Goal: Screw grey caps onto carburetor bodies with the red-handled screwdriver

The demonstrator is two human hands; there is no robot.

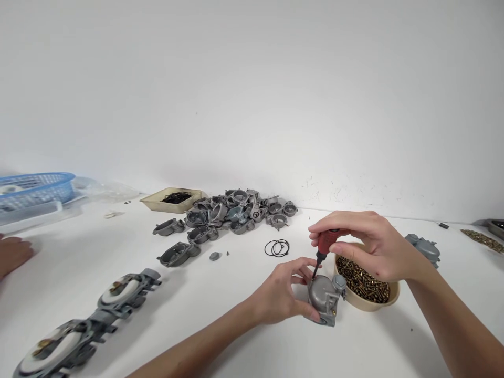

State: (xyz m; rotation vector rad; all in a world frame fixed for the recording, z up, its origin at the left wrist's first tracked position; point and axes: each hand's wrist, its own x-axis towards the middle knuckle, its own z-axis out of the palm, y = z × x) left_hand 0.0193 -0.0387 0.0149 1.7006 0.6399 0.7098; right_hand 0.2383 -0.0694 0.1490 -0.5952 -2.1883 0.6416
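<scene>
My left hand (285, 294) is closed around the side of a grey metal carburetor (323, 296), which rests on the white table with its rounded bowl facing up. In my right hand (366, 244) is a screwdriver (326, 244) with a red handle and dark shaft. Its shaft slants down, and the tip meets the carburetor's edge near my left fingers. Any screw under the tip is too small to make out. Right behind the carburetor stands a round cream bowl (378, 304) full of brass-coloured screws (364, 281), partly covered by my right hand.
Grey float bowls (240, 210) lie heaped at the back, beside a tray (165, 202) of black rings. Several O-rings (276, 248) lie mid-table. Open carburetor bodies (118, 294) line the left front. Another person's hand (13, 254) and a blue basket (39, 189) are at far left; another carburetor (423, 249) sits right.
</scene>
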